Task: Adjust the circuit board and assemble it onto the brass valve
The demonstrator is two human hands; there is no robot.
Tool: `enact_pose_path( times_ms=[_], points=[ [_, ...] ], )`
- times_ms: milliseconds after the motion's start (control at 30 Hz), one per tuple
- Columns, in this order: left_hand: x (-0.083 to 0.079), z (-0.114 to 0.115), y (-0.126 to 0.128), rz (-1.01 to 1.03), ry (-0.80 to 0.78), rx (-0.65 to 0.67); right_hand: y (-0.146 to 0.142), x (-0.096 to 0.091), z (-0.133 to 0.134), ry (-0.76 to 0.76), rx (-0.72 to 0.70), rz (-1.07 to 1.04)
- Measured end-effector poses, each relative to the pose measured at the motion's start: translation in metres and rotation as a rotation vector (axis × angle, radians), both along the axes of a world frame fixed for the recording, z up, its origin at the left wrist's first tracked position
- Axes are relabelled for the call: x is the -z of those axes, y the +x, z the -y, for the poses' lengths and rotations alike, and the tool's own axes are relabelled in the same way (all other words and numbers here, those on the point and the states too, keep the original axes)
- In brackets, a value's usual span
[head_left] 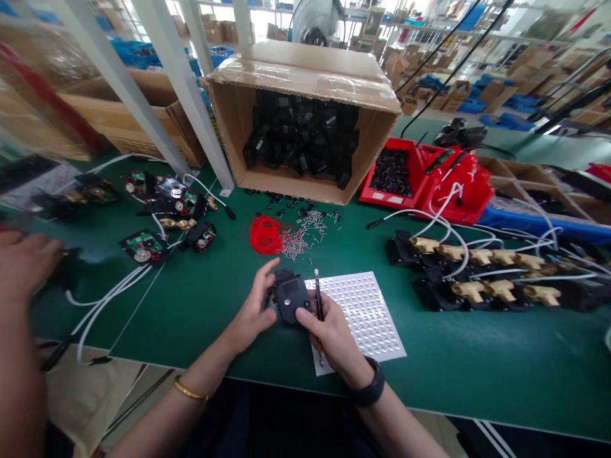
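Observation:
My right hand [337, 334] grips a small black plastic housing [292, 300], its thumb pressed on the lower right corner. A round silver dot shows on the housing's face. Also held in that hand is a slim black pen-like tool [319, 296], pointing away from me. My left hand [252, 308] is at the housing's left edge with thumb and index finger spread; whether it touches the part is unclear. Under my right hand lies a white sheet [377, 312] with rows of shiny round dots. Beyond the housing are a bundle of red wire [265, 235] and scattered small metal pins [293, 243].
A tipped cardboard box [305, 73] full of black parts [305, 137] faces me. Red bins [392, 172] stand right of it. Brass-fitted assemblies [470, 291] with white cables line the right; circuit-board units [143, 245] lie left. Another person's hand [23, 267] is at far left.

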State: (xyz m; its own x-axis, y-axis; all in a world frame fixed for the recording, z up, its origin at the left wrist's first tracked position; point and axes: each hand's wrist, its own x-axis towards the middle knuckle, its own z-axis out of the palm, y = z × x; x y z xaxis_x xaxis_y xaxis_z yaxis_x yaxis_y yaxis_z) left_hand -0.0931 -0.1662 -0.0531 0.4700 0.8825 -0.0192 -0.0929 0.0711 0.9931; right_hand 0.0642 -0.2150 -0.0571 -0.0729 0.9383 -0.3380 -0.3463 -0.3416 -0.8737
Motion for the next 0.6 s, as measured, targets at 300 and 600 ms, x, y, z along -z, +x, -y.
enact_pose_path(
  times_ms=[300,600],
  points=[
    [0.0,-0.003,0.016,-0.188,0.027,-0.285,-0.003,-0.003,-0.004,0.007,-0.017,0.114],
    [-0.024,0.012,-0.037,-0.39,-0.186,-0.082,0.027,-0.026,-0.004,-0.049,-0.077,-0.262]
  ],
)
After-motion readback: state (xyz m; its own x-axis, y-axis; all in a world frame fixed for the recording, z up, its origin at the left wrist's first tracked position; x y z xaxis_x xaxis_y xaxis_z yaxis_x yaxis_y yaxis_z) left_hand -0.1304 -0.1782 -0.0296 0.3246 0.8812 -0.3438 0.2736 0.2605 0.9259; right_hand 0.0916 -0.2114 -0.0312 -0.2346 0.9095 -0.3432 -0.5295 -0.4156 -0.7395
